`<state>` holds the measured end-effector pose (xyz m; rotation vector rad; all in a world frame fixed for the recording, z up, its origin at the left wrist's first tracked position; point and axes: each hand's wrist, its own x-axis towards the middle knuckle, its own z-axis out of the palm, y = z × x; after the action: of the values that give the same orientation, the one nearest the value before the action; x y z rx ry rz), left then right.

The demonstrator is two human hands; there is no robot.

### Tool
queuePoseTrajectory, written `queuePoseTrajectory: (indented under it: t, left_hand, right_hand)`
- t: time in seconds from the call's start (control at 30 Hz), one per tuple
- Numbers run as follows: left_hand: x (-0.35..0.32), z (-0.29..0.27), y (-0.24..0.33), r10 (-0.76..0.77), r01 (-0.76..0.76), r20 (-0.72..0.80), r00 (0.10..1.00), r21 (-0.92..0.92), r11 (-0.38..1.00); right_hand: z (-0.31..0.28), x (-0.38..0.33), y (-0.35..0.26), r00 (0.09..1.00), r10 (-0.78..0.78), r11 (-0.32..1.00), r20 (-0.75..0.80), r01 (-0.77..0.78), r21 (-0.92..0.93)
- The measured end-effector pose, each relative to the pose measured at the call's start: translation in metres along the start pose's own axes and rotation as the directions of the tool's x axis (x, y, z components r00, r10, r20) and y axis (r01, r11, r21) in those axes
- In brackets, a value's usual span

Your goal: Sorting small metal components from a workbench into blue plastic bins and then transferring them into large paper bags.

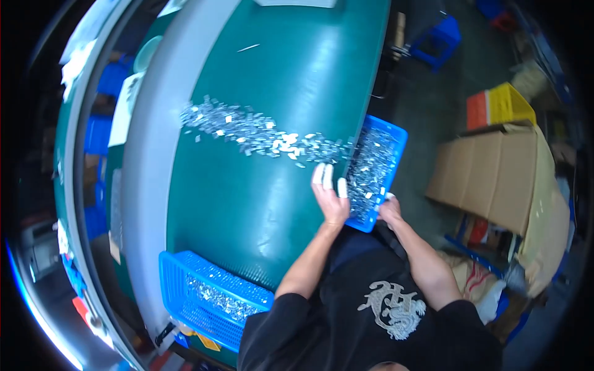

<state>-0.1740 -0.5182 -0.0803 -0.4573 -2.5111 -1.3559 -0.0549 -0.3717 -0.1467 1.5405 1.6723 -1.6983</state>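
A band of small, flat, shiny metal pieces (pixel 253 133) lies across the green belt surface (pixel 272 210). My left hand (pixel 331 201), with white coverings on its fingertips, rests at the near right end of this band. Its fingers are stretched out and apart, close to the pieces and the belt's right edge. A blue plastic basket (pixel 401 145) full of similar pieces sits against that edge, partly under it as seen from here. My right hand (pixel 390 210) grips the basket's near right rim; some of its fingers are hidden.
Another blue perforated basket (pixel 185 303), partly filled with pieces, stands at the belt's near left. A grey rail (pixel 148 148) borders the belt on the left. To the right are a cardboard box (pixel 482 176), a yellow and red container (pixel 507 106) and a blue stool (pixel 438 43).
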Motion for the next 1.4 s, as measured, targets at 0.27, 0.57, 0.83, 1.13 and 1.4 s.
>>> queuePoseTrajectory:
  t: [0.27,0.57,0.83,1.13,1.4]
  left_hand:
    - [0.210,-0.174,-0.210,-0.004,0.171,-0.323,0.947,0.492,0.854]
    - [0.269,-0.164,-0.297,-0.087,0.214,-0.296,0.951,0.430,0.877]
    - [0.231,-0.102,-0.218,-0.068,0.151,-0.245,0.967,0.338,0.929]
    - [0.162,-0.080,-0.158,-0.135,0.191,-0.170,0.976,0.378,0.906]
    - [0.112,-0.045,-0.099,-0.143,0.143,-0.027,0.989,0.350,0.926]
  right_hand:
    - [0.002,-0.006,-0.007,0.995,0.073,0.983,-0.061,-0.082,-0.165]
    - [0.005,0.004,-0.012,0.973,0.166,0.959,-0.159,-0.196,-0.203]
    - [0.007,0.001,-0.019,0.972,0.170,0.954,-0.163,-0.204,-0.220]
    - [0.003,0.005,-0.006,0.983,0.154,0.966,-0.095,-0.171,-0.196]
    - [0.002,0.004,-0.009,0.981,0.144,0.972,-0.132,-0.165,-0.169]
